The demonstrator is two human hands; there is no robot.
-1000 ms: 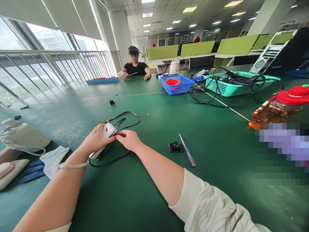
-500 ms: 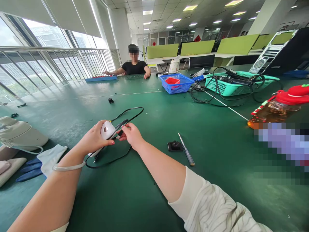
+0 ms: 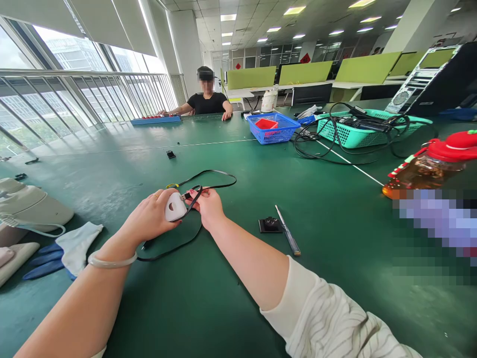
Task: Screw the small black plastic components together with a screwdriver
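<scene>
While my left fingers (image 3: 161,199) grip the white block (image 3: 175,209) over the bench (image 3: 186,308), my right fingers (image 3: 202,197) pinch the plug (image 3: 186,196), metal end by the block; contact unclear. Cable (image 3: 222,172) loops beyond. Black part (image 3: 270,225), screwdriver (image 3: 288,231) side by side, right.

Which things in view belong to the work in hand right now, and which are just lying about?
Apparently part of the work:
White device, held in the left hand
USB plug and black cable, in the right hand

Apparently just lying about:
Slim pointed tool
Black square part
Blue basket
Green basket
Red-lidded bottle
Blue-and-white glove
</scene>
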